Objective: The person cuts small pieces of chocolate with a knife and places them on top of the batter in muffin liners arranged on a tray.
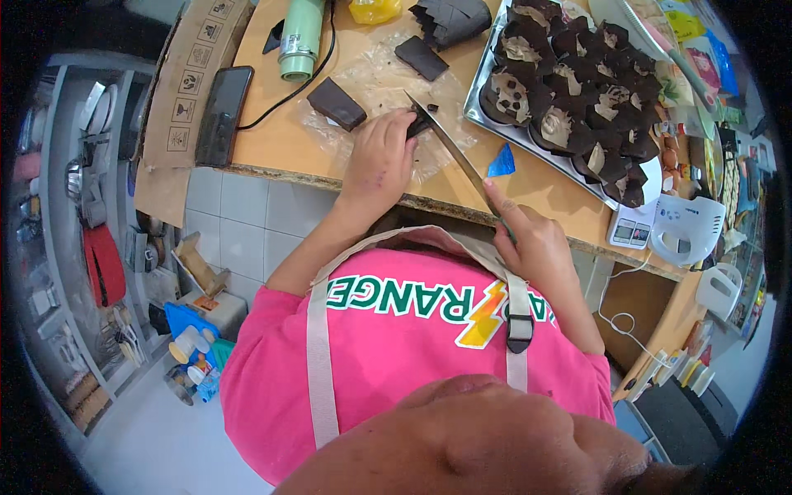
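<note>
My right hand (532,239) grips a knife (454,151), its forefinger laid along the top of the blade near the handle. The blade points away and to the left, its edge beside a dark chocolate piece (419,125). Curled fingers of my left hand (379,161) hold that piece down on a clear plastic sheet (375,73), partly covering it. Small dark crumbs lie around the blade tip. Two larger chocolate blocks, one (337,104) left of my fingers and another (421,58) farther back, rest on the same sheet.
A metal tray (474,111) of cupcakes (557,128) in dark paper liners stands to the right. Near it are a blue scrap (502,161), a kitchen scale (631,227) and a white hand mixer (689,229). A phone (224,115) and green tumbler (302,41) sit left.
</note>
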`<action>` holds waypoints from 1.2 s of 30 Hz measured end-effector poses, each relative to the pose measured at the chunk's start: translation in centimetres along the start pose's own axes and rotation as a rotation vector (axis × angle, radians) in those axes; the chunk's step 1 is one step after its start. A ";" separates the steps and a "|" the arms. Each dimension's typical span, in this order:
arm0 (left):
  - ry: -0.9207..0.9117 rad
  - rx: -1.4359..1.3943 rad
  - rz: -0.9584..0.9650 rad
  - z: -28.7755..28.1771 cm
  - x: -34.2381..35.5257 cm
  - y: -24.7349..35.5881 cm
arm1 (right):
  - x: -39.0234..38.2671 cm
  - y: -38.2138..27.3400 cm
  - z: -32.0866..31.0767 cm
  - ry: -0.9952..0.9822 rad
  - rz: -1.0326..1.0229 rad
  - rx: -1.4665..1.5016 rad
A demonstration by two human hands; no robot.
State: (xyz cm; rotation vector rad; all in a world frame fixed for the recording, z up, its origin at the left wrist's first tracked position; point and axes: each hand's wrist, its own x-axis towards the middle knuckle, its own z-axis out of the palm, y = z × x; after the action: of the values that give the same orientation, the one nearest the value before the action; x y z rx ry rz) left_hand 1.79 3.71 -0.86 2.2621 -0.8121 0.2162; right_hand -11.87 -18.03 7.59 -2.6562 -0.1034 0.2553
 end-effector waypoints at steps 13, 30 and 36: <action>-0.001 -0.029 -0.048 -0.3 0.0 0.3 | 0.0 0.0 0.1 0.019 -0.027 0.003; 0.021 0.006 0.012 0.0 -0.1 -0.1 | 0.5 -0.2 0.5 -0.037 0.005 0.005; 0.024 0.003 0.025 0.0 -0.1 -0.1 | -0.2 -0.6 0.2 0.015 0.028 0.079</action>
State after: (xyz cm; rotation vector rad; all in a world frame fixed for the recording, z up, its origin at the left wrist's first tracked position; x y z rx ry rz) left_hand 1.77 3.82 -0.97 2.2492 -0.8286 0.2564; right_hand -12.14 -17.42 7.67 -2.5821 -0.0507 0.2439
